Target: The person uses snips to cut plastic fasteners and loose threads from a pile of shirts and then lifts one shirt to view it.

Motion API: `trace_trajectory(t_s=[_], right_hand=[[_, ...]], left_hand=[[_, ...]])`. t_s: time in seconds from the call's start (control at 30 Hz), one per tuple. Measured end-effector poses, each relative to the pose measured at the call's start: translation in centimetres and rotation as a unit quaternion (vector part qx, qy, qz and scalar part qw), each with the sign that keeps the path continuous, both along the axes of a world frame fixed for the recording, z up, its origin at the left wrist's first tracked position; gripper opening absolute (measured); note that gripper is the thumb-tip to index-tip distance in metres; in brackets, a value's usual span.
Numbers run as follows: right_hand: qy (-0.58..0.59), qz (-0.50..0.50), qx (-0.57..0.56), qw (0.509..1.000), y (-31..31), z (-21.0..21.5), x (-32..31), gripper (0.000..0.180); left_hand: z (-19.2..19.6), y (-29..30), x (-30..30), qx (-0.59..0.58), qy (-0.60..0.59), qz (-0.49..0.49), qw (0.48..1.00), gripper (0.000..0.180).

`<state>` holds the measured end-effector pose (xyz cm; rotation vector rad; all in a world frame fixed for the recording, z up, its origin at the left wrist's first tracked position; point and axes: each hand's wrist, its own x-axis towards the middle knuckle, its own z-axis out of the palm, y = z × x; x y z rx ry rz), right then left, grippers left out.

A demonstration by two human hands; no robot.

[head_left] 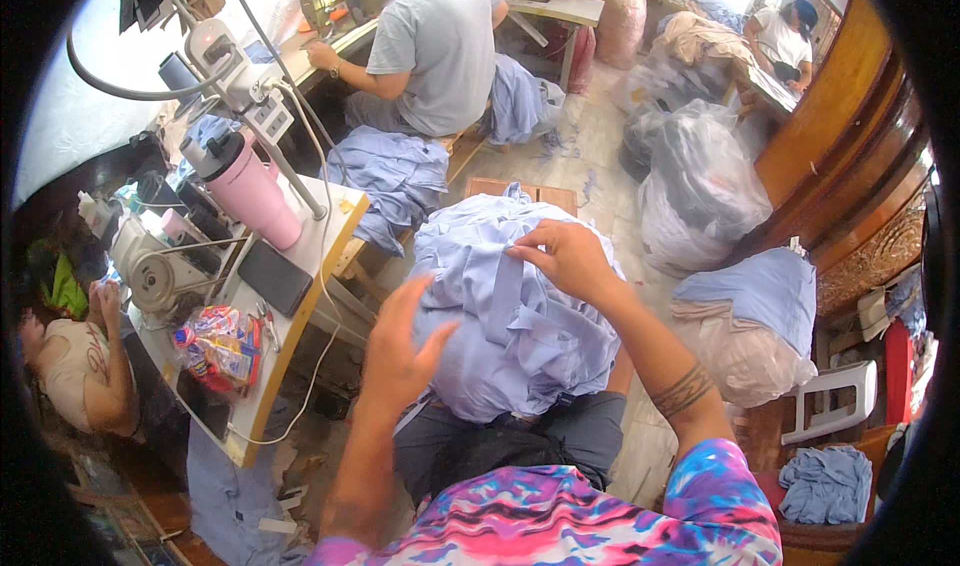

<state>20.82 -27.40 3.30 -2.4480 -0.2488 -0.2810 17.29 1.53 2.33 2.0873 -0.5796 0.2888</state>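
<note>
A big heap of light-blue cloth (470,336) lies in front of me, over my lap and a wooden surface. My right hand (565,256) reaches over it from the right, thumb and fingertips pinched on a narrow strip of light-blue fabric (507,296) that hangs down the heap. Which garment part the strip is, I cannot make out. My left hand (400,341) hovers at the heap's left side, slightly blurred, with thumb and fingers apart and nothing between them.
At left stands a sewing table (340,236) with a pink tumbler (255,191), phone (273,277), small scissors (268,326) and loose cord. Ahead a person (435,51) sits working. Plastic bags (700,181) and a folded cloth stack (755,296) line the right, near a white stool (830,401).
</note>
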Motion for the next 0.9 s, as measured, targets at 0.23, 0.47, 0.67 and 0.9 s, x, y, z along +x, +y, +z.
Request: trace_trajectory(t_s=[0.23,0.47,0.67,0.9], right_hand=[[-0.073,0.062,0.148,0.984,0.4,3.5,-0.1,0.016],[0.027,-0.017,0.238,0.971,-0.3,-0.5,-2.8,0.041],[0.044,0.002,0.037,0.998,2.3,-5.7,-13.2,0.041],[-0.043,-0.203,-0.011,0.978,2.5,-5.6,-18.3,0.067]], left_hand=[[-0.4,-7.6,8.2,-0.234,0.268,-0.198,0.913,0.029],[-1.0,-6.9,9.1,-0.213,0.169,-0.150,0.951,0.015],[0.6,-2.8,9.8,-0.164,0.327,-0.242,0.899,0.023],[-2.0,0.4,6.5,0.087,0.130,-0.145,0.977,0.055]])
